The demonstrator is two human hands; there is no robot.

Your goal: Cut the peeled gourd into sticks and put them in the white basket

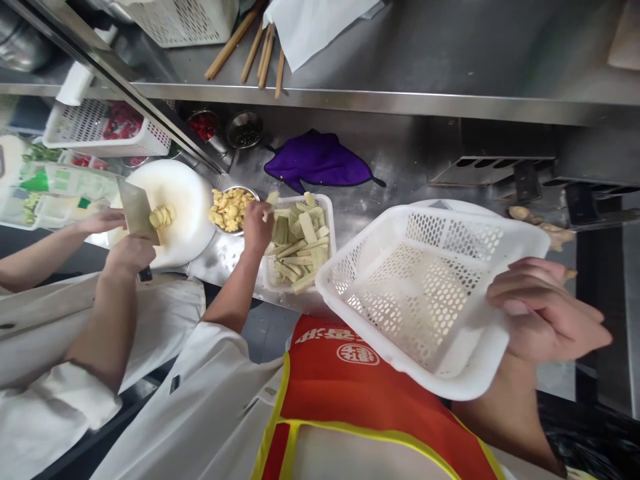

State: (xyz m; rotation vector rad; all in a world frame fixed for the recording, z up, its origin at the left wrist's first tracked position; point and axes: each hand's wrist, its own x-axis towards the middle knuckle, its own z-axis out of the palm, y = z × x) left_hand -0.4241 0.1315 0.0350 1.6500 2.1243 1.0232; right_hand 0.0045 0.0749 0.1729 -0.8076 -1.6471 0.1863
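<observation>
From my end I see the right hand (547,310) closed around the right-hand rim of a large white perforated basket (465,388), which is tilted and held up in front of the red apron (345,393). The left hand (259,230) is bent at the left side of a smaller plastic basket (329,223) filled with pale green vegetable batons (307,230); a pale piece shows by its fingertips, but I cannot tell whether they pinch it or only lie near it.

My worry is the one-ended hold on the right: if those fingers slackened or the far corner caught, I'd expect the large basket to swing down onto the batons beside it. Some batons stick out past the smaller basket's rim, so a careless brush could tip them out. The left hand is also right beside a steel bowl (230,233) of yellow ginger pieces (231,208), and a wide elbow might upset it. Further left, a co-worker's hand (130,255) holds a cleaver (137,210) over a round chopping board (190,213); drifting that way would risk a cut
</observation>
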